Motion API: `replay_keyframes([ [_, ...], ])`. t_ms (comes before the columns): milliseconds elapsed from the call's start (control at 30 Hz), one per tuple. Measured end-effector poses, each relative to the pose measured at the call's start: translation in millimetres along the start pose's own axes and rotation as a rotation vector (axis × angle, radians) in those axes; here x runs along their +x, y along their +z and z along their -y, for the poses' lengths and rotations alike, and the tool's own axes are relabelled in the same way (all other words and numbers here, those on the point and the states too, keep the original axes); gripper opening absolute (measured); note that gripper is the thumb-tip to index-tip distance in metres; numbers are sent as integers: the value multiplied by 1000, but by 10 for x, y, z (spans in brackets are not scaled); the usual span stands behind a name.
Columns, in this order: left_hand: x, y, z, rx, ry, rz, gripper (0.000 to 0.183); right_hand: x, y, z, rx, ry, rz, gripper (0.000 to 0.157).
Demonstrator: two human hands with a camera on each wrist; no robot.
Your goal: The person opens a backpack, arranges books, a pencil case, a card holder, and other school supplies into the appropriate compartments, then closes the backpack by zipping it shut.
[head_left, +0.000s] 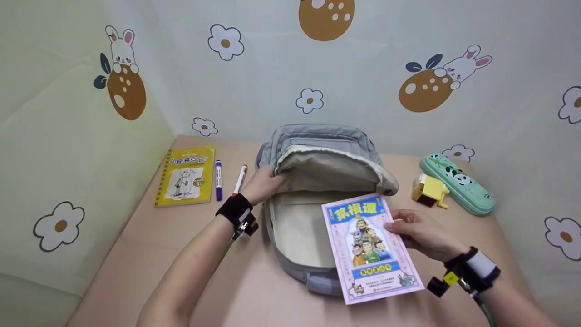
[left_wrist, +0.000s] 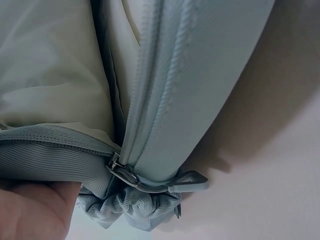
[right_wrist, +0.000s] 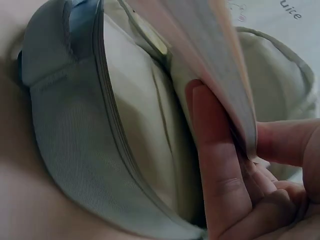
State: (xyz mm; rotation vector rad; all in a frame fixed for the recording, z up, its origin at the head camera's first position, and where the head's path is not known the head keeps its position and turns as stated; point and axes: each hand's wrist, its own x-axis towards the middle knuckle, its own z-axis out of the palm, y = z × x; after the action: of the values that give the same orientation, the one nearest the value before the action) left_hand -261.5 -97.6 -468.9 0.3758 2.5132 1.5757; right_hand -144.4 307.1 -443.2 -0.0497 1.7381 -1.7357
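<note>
A grey backpack [head_left: 283, 267] lies unzipped on the table, its pale lining showing. My left hand [head_left: 268, 184] holds the left edge of the raised front flap [head_left: 333, 175]. In the left wrist view, the thumb [left_wrist: 37, 210] lies along the flap's zipper edge, beside a zipper pull [left_wrist: 187, 182]. My right hand [head_left: 420, 231] pinches a pink and blue book [head_left: 370, 245] by its right edge, with cartoon figures on the cover. The book overlaps the right side of the opening in the head view. In the right wrist view, thumb and fingers [right_wrist: 217, 145] clasp the book's pages [right_wrist: 215, 55] from both sides.
On the left lie a yellow spiral-edged book [head_left: 186, 177], a purple marker [head_left: 219, 180] and a white-and-red marker [head_left: 239, 180]. At the right are a yellow pencil sharpener with a crank [head_left: 429, 190] and a green panda pencil case [head_left: 460, 184]. A patterned curtain [head_left: 272, 77] hangs behind the table.
</note>
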Motion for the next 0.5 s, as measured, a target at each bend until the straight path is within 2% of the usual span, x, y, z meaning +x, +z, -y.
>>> replay_keyframes([
  [133, 12, 15, -2, -27, 8, -2, 28, 258, 107, -8, 49, 23, 28, 37],
  [333, 8, -6, -28, -41, -19, 4, 31, 600, 221, 6, 148, 84, -44, 32],
  [500, 7, -47, -77, -62, -11, 13, 30, 791, 290, 5, 205, 135, -81, 30],
])
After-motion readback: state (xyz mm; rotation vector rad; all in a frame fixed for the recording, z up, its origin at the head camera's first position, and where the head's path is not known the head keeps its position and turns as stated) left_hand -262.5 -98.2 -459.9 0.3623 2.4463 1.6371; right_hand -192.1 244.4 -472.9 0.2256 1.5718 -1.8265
